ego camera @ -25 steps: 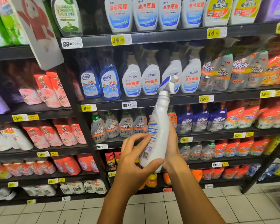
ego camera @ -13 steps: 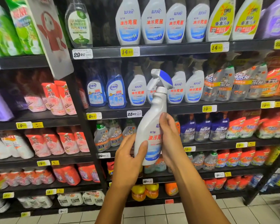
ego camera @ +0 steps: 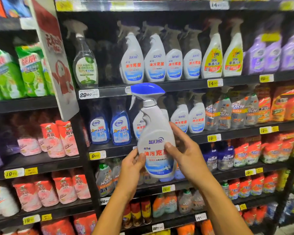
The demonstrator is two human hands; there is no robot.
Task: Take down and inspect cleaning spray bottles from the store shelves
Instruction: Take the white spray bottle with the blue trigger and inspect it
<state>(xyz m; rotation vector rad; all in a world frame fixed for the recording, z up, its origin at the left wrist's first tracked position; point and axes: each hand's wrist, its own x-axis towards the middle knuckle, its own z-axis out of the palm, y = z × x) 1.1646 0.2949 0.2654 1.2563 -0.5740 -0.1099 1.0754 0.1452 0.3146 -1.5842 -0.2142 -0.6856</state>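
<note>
A white spray bottle (ego camera: 155, 131) with a blue trigger head and a red-and-blue front label stands upright in front of the shelves, label facing me. My left hand (ego camera: 131, 167) grips its lower left side, thumb on the label. My right hand (ego camera: 185, 151) holds the right side, thumb across the label and fingers behind the bottle. Matching white spray bottles (ego camera: 187, 119) stand on the shelf just behind, and more of the same (ego camera: 154, 60) line the shelf above.
Black store shelves (ego camera: 176, 84) with yellow price tags fill the view. Blue glass-cleaner bottles (ego camera: 120, 128) stand left of the held bottle, yellow-label sprays (ego camera: 212, 56) upper right, Mr Muscle bottles (ego camera: 226, 112) right. A hanging sign (ego camera: 56, 61) juts out at left.
The bottle turned from its back label and barcode side to its front label facing me, and rose upright. Both hands shifted their grip. My view tilted up the shelves.
</note>
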